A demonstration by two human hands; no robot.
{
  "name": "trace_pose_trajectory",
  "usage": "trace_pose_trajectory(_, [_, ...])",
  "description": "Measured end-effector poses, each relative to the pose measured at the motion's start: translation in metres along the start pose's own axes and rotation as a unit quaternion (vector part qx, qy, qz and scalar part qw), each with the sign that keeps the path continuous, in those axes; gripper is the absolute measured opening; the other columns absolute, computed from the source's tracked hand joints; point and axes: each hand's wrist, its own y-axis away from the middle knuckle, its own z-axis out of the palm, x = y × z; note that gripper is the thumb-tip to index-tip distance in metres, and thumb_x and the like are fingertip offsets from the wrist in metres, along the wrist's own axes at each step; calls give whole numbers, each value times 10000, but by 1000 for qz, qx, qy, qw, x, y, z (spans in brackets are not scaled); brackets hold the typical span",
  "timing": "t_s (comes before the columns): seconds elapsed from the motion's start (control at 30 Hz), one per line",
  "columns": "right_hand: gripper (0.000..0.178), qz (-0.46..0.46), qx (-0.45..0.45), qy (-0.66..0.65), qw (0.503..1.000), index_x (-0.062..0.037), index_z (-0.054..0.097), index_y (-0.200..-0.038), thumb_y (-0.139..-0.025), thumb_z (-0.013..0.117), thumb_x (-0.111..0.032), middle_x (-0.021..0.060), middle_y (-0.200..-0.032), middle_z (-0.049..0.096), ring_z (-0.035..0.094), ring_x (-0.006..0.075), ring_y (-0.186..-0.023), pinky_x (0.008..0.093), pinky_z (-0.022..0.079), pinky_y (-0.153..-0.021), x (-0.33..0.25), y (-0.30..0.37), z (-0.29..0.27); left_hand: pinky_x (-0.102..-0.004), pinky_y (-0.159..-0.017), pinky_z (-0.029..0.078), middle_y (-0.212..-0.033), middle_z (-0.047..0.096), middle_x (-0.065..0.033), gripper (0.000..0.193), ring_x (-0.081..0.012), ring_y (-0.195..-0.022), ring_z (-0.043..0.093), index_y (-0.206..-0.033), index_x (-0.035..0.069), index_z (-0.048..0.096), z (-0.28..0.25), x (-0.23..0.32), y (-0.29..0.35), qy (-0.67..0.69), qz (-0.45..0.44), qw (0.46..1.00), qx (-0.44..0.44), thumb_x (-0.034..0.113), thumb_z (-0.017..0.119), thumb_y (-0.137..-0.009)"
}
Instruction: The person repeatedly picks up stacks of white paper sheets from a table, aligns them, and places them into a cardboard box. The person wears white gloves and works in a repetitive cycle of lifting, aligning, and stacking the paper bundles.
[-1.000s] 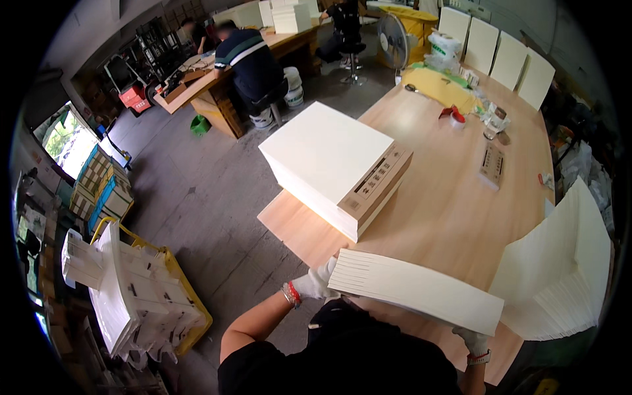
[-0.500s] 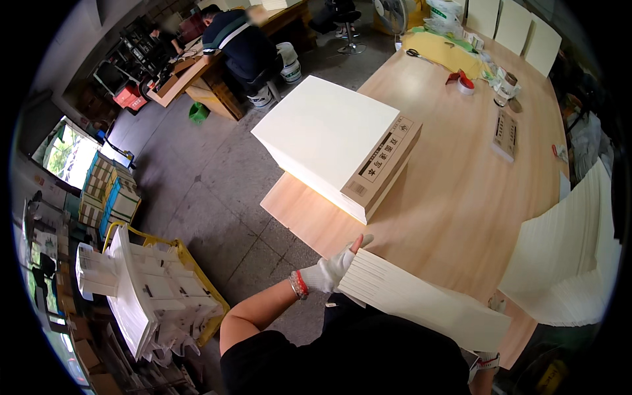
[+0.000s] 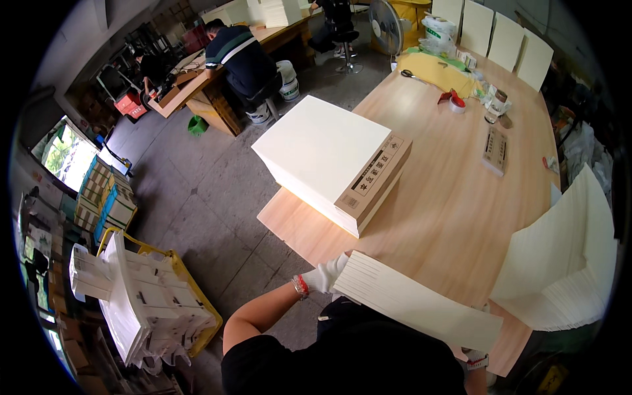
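Observation:
A stack of cream paper boards [image 3: 421, 303] is held in front of my body, its layered edges fanning slightly at the left end. My left hand [image 3: 327, 274], in a white glove with a red bracelet at the wrist, is closed around that left end. At the opposite end is my right hand [image 3: 475, 357], also gloved and mostly hidden by the boards; a bit of it shows past their far edge. Beyond the boards, a tall pile of large white sheets [image 3: 322, 148] with a brown printed band along its right side stands on the wooden table [image 3: 447, 191].
Tall stacks of cream boards [image 3: 559, 263] stand at the right. Farther along the table lie a small wrapped pack [image 3: 495, 151], a red tape dispenser [image 3: 452, 100], scissors [image 3: 413, 76] and a jar [image 3: 494, 110]. A loaded yellow cart [image 3: 158, 303] stands left. A co-worker [image 3: 243, 62] sits at another table.
My left thumb, raised beside the boards before, is now down behind their edge. The boards tilt a little differently, and the whole view has shifted slightly.

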Motion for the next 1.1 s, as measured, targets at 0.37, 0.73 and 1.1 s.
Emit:
trace_pose_trajectory(0.37, [485,-53,43,-264,962,30,493,-1155,-801,636,-268,114,-1116,554,536,233,-1025,365,461,-840,0,-59,-67,-349,-800,488,-1084,540,-158,831,-252,-947,575,-1298,-33,300,-87,129,-62,234,-232,940,86,182,731,-620])
trace_pose_trajectory(0.73, [483,-28,-10,-586,810,15,360,-1287,-961,368,-341,124,-1205,494,523,216,-1055,339,457,-870,-308,-194,-52,-295,-728,508,-953,650,-114,403,-162,-810,639,-1058,45,625,-325,103,-107,227,-217,938,149,339,591,-783])
trace_pose_trajectory(1.1, [438,20,-1,-600,800,-10,359,-1294,-968,375,-301,122,-1166,525,569,195,-1002,304,505,-800,-365,-292,-5,-313,-725,510,-928,643,-72,384,-147,-780,628,-1079,66,584,-419,-8,-147,366,-206,907,23,255,608,-746])
